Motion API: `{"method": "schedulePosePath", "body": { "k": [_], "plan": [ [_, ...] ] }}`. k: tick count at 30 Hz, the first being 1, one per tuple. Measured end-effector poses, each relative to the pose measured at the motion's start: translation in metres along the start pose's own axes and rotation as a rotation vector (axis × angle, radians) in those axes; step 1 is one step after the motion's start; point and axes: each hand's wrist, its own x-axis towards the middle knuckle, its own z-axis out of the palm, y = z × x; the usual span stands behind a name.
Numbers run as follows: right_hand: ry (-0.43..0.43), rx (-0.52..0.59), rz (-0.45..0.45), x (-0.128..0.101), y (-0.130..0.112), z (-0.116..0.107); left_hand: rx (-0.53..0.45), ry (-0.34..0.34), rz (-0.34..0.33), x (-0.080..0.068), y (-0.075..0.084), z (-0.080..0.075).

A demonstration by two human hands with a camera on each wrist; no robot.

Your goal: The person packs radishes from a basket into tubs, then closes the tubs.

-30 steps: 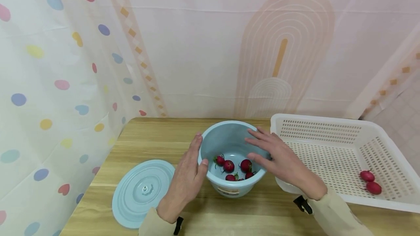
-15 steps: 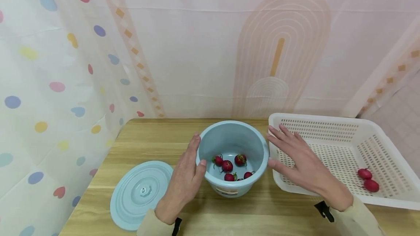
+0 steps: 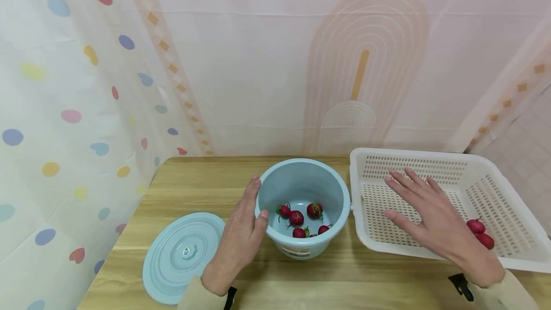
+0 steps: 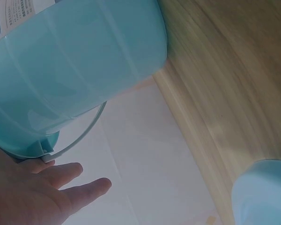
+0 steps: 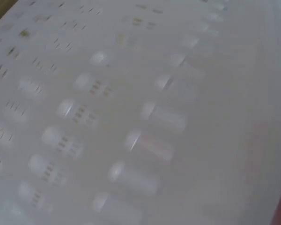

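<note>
A light blue bucket [image 3: 301, 178] stands upright on the table with several radishes [image 3: 296, 217] at its bottom. My left hand [image 3: 238, 238] rests along the bucket's left rim, fingers fairly straight; in the left wrist view the hand [image 4: 37, 192] touches the rim near where the thin handle [image 4: 86, 131] joins. My right hand [image 3: 435, 219] is spread over the white perforated basket [image 3: 360, 219], holding nothing. Two radishes [image 3: 485, 240] lie in the basket near its right side, partly covered by that hand. In the right wrist view the basket's slotted surface [image 5: 215, 140] is blurred.
Left of the bucket, a round light blue lid [image 3: 186, 252] lies on the wooden table [image 3: 206, 176]. The basket stands close to the bucket's right side. Behind the table hangs a patterned curtain [image 3: 258, 75].
My right hand has moved right, from over the bucket's right rim to above the basket. A radish inside the bucket now sits apart, farther left. My left hand stays at the rim.
</note>
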Motion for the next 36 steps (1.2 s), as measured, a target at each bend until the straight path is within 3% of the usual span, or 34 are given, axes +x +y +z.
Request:
{"method": "schedulePosePath", "body": {
  "k": [12,27,36],
  "plan": [
    [0.097,-0.063,-0.014,-0.025,0.034,-0.011,0.011,-0.002,0.002,-0.001,-0.002,-0.001],
    [0.07,-0.127,0.15,-0.05,0.07,-0.027,0.003,0.0,0.012,0.0,-0.002,0.0],
    [0.013,0.005,0.267,-0.065,0.094,-0.032,0.002,-0.004,0.008,0.0,-0.002,0.0]
  ]
}}
